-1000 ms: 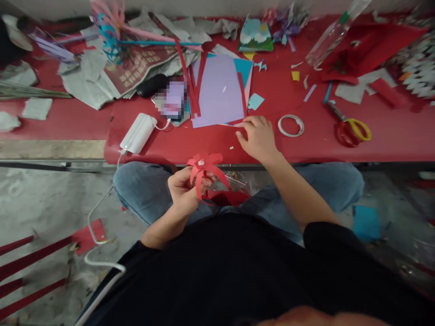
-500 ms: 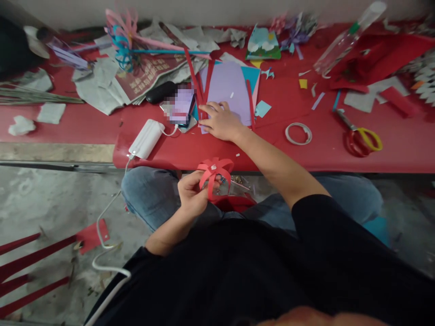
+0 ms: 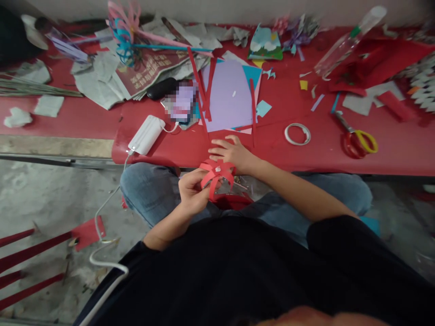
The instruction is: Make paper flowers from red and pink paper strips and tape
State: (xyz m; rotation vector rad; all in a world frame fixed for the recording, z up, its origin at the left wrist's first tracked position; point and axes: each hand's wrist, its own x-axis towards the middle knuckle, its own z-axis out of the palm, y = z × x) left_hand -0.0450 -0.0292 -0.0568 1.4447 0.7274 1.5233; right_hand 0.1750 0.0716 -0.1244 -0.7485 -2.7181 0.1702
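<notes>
the left hand is closed on the red paper piece, which is off the near edge of the lilac sheet, toward the person's lap. it grips from below and the side, probably so the joined middle faces up unhidden and the soft loops are not crushed. the right hand is between the lilac sheet and the piece, its fingers spread; whether it touches the piece i cannot tell. red strips lie along both sides of the lilac sheet, perhaps to be within easy reach and easily seen against the pale colour. right of the sheet lie a white ring and, farther out, scissors, seemingly put aside yet handy. the piece itself is of narrow bands crossing at one centre, bowed outward and down like ribs, with a small whitish patch on top.
</notes>
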